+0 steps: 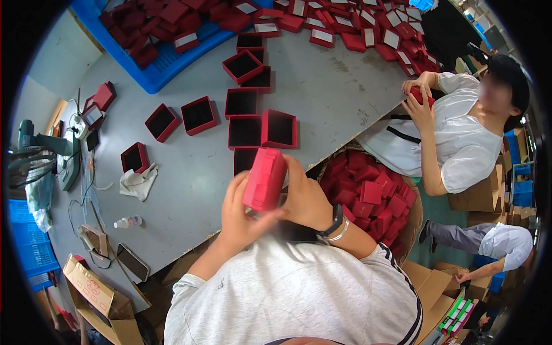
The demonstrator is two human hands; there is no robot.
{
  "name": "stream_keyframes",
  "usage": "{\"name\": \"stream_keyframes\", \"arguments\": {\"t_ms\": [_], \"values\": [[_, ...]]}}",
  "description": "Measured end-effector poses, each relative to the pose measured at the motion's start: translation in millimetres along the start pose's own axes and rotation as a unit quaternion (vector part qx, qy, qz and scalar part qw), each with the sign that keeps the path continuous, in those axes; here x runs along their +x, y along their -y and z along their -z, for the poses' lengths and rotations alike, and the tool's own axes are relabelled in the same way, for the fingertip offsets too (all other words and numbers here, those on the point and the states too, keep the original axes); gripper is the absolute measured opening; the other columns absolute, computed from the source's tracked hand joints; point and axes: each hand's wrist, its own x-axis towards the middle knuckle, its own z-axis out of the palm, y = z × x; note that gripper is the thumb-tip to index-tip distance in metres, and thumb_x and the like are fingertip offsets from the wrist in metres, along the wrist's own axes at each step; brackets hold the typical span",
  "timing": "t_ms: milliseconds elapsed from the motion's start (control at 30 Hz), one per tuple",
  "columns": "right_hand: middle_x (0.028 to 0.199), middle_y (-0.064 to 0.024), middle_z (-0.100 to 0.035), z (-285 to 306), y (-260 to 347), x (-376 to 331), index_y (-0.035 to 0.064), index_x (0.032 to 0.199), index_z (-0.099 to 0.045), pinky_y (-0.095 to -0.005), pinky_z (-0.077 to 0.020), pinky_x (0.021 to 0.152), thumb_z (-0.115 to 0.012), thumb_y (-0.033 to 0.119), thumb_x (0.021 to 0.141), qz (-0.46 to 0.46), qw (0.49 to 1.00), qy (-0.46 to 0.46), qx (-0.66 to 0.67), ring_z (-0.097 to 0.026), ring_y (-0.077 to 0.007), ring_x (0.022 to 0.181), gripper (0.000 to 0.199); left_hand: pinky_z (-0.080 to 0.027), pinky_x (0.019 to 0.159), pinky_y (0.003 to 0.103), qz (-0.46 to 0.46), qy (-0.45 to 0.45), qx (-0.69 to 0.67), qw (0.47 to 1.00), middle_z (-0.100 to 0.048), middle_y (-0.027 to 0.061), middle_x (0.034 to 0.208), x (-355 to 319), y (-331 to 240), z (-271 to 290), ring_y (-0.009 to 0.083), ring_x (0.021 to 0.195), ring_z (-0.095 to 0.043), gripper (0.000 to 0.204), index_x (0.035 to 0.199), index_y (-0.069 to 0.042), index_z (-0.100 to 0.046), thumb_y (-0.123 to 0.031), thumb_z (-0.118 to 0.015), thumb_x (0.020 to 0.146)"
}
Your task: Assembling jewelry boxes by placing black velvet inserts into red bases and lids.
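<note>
Between my two hands is a small red gift box (265,179), tilted up close to my chest at the table's near edge. My left hand (237,215) is closed along its left side, the thumb below it. Around the right side of the same box curl the fingers of my right hand (305,195), partly hidden by it; a dark band and a bracelet sit on that wrist. Just beyond are open red box halves with black lining, including one tilted half (280,129) and one flat half (244,132). Others (198,115) lie to the left.
A blue crate (152,80) of red boxes stands at the far left, beside a heap of boxes (368,29). A carton (418,215) full of red boxes is at my right. A co-worker (460,126) handles a red box. Leftward lie a cloth (138,183), bottle (127,222) and phone (133,261).
</note>
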Motion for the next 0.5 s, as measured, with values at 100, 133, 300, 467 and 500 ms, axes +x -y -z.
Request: {"name": "stream_keyframes", "arguments": {"t_ms": [100, 133, 300, 467, 500], "values": [[0.135, -0.0246, -0.045, 0, 4, 1, -0.0048, 0.143, -0.025, -0.0405, -0.0564, 0.076, -0.084, 0.052, 0.065, -0.082, 0.993, -0.042, -0.068, -0.067, -0.0398, 0.090, 0.113, -0.054, 0.080, 0.031, 0.081, -0.086, 0.045, 0.992, -0.070, 0.0158, 0.102, -2, 4, -5, 0.0213, 0.091, -0.069, 0.048, 0.118, 0.004, -0.060, -0.013, -0.081, 0.078], [0.135, -0.0233, -0.045, 1, -1, 1, -0.0044, 0.142, -0.026, -0.0416, -0.0559, 0.076, -0.084, 0.053, 0.065, -0.024, 0.998, -0.043, -0.051, -0.066, -0.0383, 0.093, 0.112, -0.054, 0.079, 0.031, 0.112, -0.108, 0.010, 0.988, -0.070, 0.0150, 0.101, -5, 7, 1, 0.0194, 0.089, -0.068, 0.047, 0.118, 0.005, -0.059, -0.012, -0.080, 0.079], [0.128, -0.0141, -0.056, 28, -24, 5, -0.0026, 0.134, -0.049, -0.0342, -0.0519, 0.079, -0.081, 0.046, 0.074, -0.037, 0.971, 0.090, 0.218, -0.063, -0.0235, 0.098, 0.083, -0.054, 0.078, 0.030, 0.138, -0.065, -0.084, 0.985, -0.070, 0.0126, 0.098, -16, 11, 25, 0.0147, 0.088, -0.066, 0.041, 0.113, 0.007, -0.059, -0.010, -0.077, 0.081], [0.090, -0.0039, -0.066, 30, -32, -16, -0.0015, 0.119, -0.063, -0.0238, -0.0453, 0.061, -0.083, 0.024, 0.078, -0.054, 0.965, 0.099, 0.239, -0.054, -0.0085, 0.071, 0.053, -0.052, 0.083, 0.031, 0.237, -0.005, -0.216, 0.947, -0.070, 0.0125, 0.101, -21, 13, 16, 0.0155, 0.093, -0.065, 0.042, 0.116, 0.005, -0.060, -0.014, -0.077, 0.083], [0.088, -0.0034, -0.066, 30, -38, -21, -0.0024, 0.117, -0.063, -0.0255, -0.0461, 0.063, -0.083, 0.025, 0.079, -0.073, 0.964, 0.081, 0.242, -0.054, -0.0084, 0.072, 0.051, -0.052, 0.086, 0.032, 0.302, -0.014, -0.271, 0.914, -0.070, 0.0125, 0.104, -19, 19, 11, 0.0162, 0.097, -0.065, 0.045, 0.119, 0.004, -0.060, -0.017, -0.077, 0.083]]}}
